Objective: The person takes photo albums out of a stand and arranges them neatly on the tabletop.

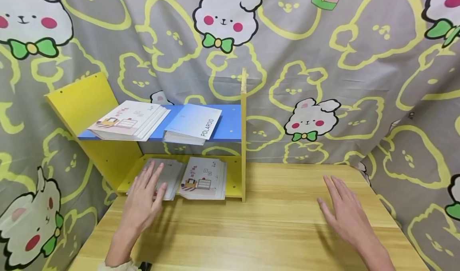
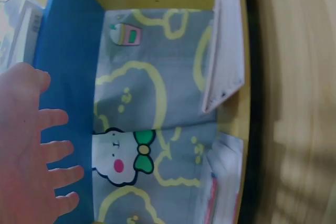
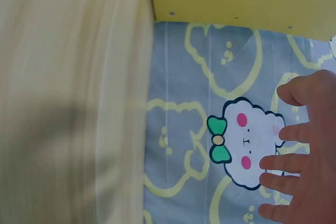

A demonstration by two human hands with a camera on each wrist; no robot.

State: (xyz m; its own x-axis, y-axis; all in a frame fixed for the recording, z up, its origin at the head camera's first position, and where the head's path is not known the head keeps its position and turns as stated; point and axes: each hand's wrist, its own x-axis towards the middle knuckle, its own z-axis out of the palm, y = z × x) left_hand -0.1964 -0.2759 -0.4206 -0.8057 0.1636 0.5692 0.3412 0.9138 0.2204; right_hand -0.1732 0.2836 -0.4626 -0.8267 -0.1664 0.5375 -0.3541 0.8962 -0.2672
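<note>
A small yellow and blue shelf [image 1: 243,143] stands on the table, with books on two levels. On the blue upper board lie a book with a truck drawing [image 1: 125,117] and a pale blue book marked POLAROID [image 1: 194,121]. Below are a grey-white book [image 1: 172,175], partly hidden by my left hand, and another truck-drawing book [image 1: 205,179]. My left hand [image 1: 143,199] hovers in front of the shelf's lower left, fingers extended, holding nothing. Over the table's right side, my right hand [image 1: 346,215] is held with fingers straight and nothing in it.
The wooden table [image 1: 280,231] extends in front of the shelf and to its right. A grey curtain [image 1: 273,75] with cartoon rabbits hangs behind and along both sides. The shelf's slanted yellow left panel [image 1: 86,103] leans outward near the curtain.
</note>
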